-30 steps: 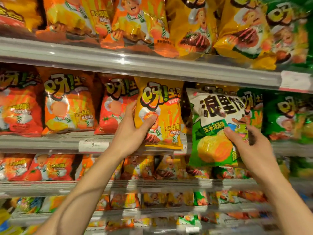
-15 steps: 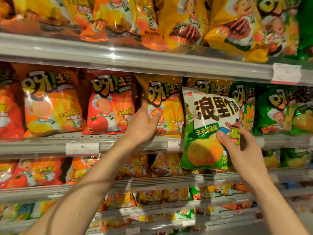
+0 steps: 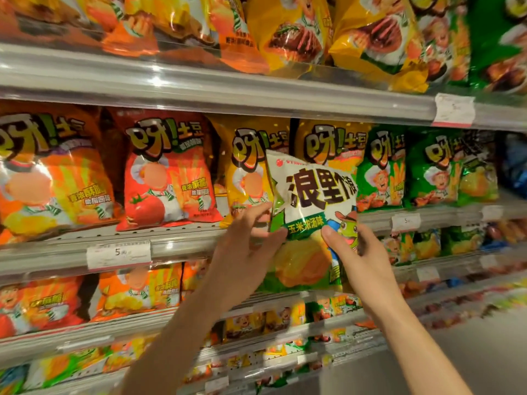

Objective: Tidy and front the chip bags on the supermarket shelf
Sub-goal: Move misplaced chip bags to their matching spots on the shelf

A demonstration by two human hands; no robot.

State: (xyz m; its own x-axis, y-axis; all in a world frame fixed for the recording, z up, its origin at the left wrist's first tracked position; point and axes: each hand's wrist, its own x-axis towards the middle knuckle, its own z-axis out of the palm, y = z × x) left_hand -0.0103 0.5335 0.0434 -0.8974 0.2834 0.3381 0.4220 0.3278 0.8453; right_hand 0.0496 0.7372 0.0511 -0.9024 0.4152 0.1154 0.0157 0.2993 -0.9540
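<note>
Item: white-green bag (image 3: 309, 201), held upright in front of the middle shelf (image 3: 182, 246), overlapping the yellow bags (image 3: 248, 166). Our right hand (image 3: 360, 260) pinches its lower right, thumb on the front. Our left hand (image 3: 246, 249) grips its left edge, fingers curled. Red bag (image 3: 168, 178) and green bags (image 3: 382, 172) stand alongside. Price tag (image 3: 118, 253) on the rail.

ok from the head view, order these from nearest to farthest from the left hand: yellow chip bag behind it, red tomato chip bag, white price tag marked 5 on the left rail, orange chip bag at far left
1. Yellow chip bag: just above and behind the left hand.
2. Red tomato chip bag and white price tag marked 5: both left of the hand, too close to call.
3. Orange chip bag: far left of the shelf.
</note>
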